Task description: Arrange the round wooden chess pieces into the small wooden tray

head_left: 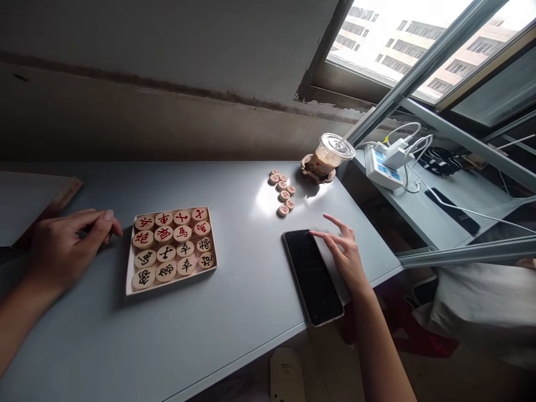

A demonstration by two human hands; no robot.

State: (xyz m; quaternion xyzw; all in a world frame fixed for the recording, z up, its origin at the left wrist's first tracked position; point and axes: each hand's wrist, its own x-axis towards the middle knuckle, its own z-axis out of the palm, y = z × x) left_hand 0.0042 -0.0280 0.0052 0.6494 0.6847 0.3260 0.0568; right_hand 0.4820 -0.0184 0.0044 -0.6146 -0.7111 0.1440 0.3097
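My right hand [343,251] has its fingers spread, with one fingertip at the top edge of a black-screened smartphone [316,276]. The phone lies flat near the table's front edge, its lower end reaching the rim. On the left, my left hand [77,245] rests on the table, fingers curled and thumb against the index finger, with nothing seen in it. Beside it stands a shallow white box [130,282] filled with round wooden xiangqi pieces [166,253], red characters in the far rows and mostly black in the near ones. Several loose red-lettered xiangqi pieces [285,195] lie beyond the phone.
A lidded plastic drink cup [329,156] sits in a cardboard holder [307,163] at the table's far right corner. At the left edge lies a large flat box [33,195]. A power strip [381,167] with white cables occupies the shelf beyond a metal frame on the right.
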